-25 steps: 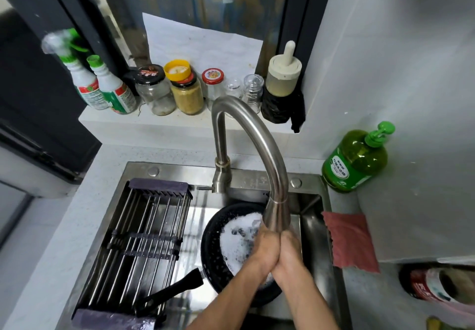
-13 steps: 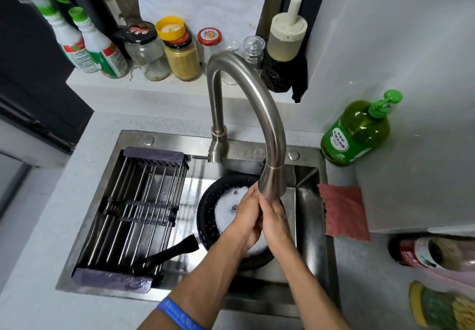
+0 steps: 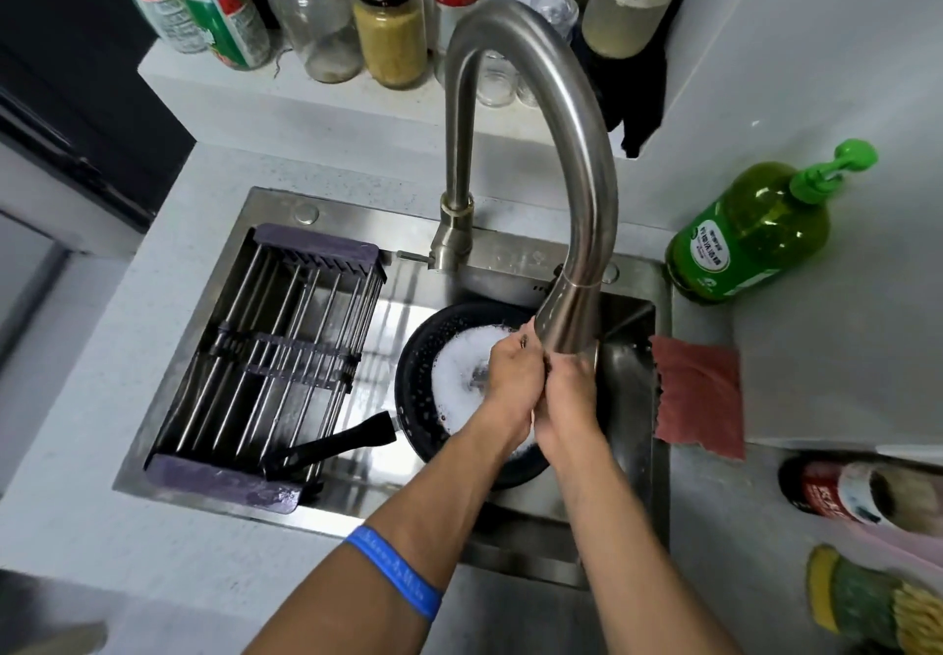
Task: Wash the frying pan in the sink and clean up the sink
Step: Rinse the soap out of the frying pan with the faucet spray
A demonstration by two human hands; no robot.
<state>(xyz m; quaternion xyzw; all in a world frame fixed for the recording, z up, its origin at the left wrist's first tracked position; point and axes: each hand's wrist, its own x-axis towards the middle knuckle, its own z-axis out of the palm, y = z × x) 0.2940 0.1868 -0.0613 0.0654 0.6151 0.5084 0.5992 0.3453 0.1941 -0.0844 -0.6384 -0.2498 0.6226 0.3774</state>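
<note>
The steel sink (image 3: 633,430) is sunk into the pale counter (image 3: 102,399), its right half left free as the washing well. A slatted drain rack (image 3: 270,348) bridges the sink's left half from back rim to front rim, likely so wet things can drip straight into the basin. The tall curved faucet (image 3: 571,154) rises from the sink's back rim and arches forward, so its spout hangs over the well. Directly under that spout sits the frying pan (image 3: 423,373), on the sink floor toward the back right, its bowl white with foam and its black handle pointing toward the front left corner, under the rack's edge. A green soap bottle (image 3: 750,236) stands on the counter at the sink's back right corner, within reach; a red cloth (image 3: 699,394) lies draped by the right rim. The left hand (image 3: 513,381) and right hand (image 3: 571,394) are pressed together over the pan just below the spout, probably rinsing or rubbing suds. Whether they hold anything cannot be told.
</note>
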